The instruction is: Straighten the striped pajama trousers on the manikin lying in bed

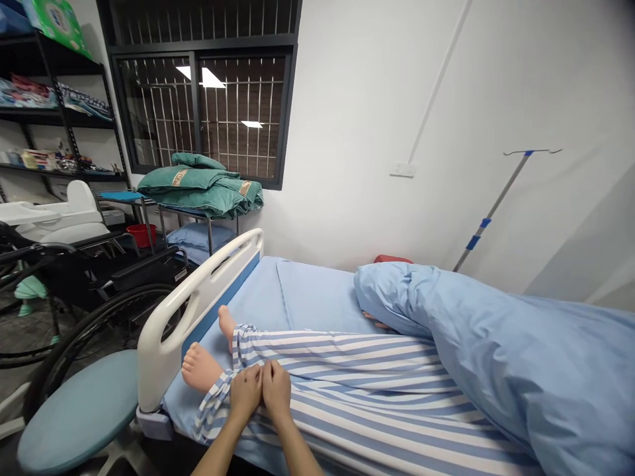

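Head camera showed the striped trousers (357,390) stretched along the bed (317,297), with the near foot (198,370) and the far foot (226,325) bare beyond the cuffs, close to the footboard (149,370). The person's left grip (245,390) and right grip (276,390) sat side by side on the near trouser leg, a little above the ankle. Both were narrow, fingers curled inward; whether a fold of cloth was pinched inside I could not tell, since the fingertips were hidden. The step in hand, as I judged it, was work on the lower part of that near leg, where the cloth was bunched toward the cuff. The next move seemed to call for a sure hold on the fabric with both sides, then light, even handling, so that the cloth was not strained and the near foot was not jolted. The blue quilt (496,344), heaped over the trousers' other end, probably needed to be left slack during any pull along the leg
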{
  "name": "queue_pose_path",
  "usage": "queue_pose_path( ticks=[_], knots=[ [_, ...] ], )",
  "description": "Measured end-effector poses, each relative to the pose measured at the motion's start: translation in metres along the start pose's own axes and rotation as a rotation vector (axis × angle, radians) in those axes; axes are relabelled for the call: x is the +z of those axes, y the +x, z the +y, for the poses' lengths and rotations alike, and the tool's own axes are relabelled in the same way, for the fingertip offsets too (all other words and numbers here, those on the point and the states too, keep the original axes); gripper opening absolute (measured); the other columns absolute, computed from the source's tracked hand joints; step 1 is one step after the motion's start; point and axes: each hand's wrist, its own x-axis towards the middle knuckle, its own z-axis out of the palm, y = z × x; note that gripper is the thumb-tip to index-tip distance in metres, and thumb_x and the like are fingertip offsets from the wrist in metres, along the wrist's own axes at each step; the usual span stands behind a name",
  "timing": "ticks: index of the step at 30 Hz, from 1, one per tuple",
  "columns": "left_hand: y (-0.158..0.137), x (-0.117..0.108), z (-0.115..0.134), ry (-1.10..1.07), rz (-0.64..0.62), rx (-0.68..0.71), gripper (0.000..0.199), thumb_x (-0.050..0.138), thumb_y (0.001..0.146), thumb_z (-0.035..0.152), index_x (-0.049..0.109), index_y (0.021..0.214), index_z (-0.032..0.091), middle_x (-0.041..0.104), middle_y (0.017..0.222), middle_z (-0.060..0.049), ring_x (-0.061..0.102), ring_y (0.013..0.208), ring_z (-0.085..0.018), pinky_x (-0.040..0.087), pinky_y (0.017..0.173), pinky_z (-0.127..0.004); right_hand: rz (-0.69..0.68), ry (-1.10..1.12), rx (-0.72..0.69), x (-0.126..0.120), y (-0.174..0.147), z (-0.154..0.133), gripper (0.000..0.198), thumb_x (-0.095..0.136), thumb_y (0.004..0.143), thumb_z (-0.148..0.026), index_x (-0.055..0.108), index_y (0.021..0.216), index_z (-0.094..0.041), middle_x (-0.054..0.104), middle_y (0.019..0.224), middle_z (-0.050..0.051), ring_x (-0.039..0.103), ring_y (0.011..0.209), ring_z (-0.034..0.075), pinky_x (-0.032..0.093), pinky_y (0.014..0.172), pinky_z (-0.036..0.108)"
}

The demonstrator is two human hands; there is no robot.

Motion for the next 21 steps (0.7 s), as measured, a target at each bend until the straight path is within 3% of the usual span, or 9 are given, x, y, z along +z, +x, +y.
queue_pose_path(
  ticks=[4,9,16,21],
  knots=[
    [0.003,-0.003,-0.010,0.087,0.018,0.048,0.035,0.029,0.085,0.033,0.063,0.086,0.021,0.067,0.084,-0.006,0.060,0.081,-0.019,0.038,0.069,-0.027,-0.072,0.050,-0.041,-0.008,0.003,-0.007,0.036,0.031,0.084,-0.030,0.047,0.053,-0.019,0.051,0.051,-0.001,0.044,0.051,0.012,0.023,0.050,0.023],
    [0.004,-0.005,-0.016,0.155,0.018,0.124,0.033,0.031,0.084,0.030,0.063,0.081,0.020,0.065,0.077,-0.006,0.059,0.076,-0.018,0.037,0.066,-0.026,-0.102,0.075,-0.187,-0.029,0.008,-0.021,0.036,0.034,0.083,-0.029,0.046,0.052,-0.017,0.041,0.047,-0.004,0.036,0.048,0.009,0.020,0.049,0.022],
    [0.001,-0.001,-0.017,0.174,0.063,0.157,0.033,0.032,0.083,0.031,0.063,0.083,0.019,0.066,0.080,-0.007,0.058,0.077,-0.019,0.037,0.066,-0.026,-0.038,0.088,-0.092,-0.020,-0.005,0.000,0.028,0.040,0.077,-0.026,0.047,0.051,-0.018,0.039,0.046,-0.005,0.036,0.048,0.009,0.022,0.049,0.020],
    [0.001,0.002,-0.014,0.183,0.077,0.099,0.034,0.033,0.083,0.034,0.062,0.090,0.018,0.066,0.085,-0.009,0.058,0.081,-0.021,0.037,0.069,-0.029,0.009,0.090,-0.030,-0.014,-0.007,0.006,0.025,0.042,0.074,-0.023,0.047,0.050,-0.017,0.037,0.045,-0.005,0.035,0.047,0.008,0.022,0.048,0.020]
  ],
)
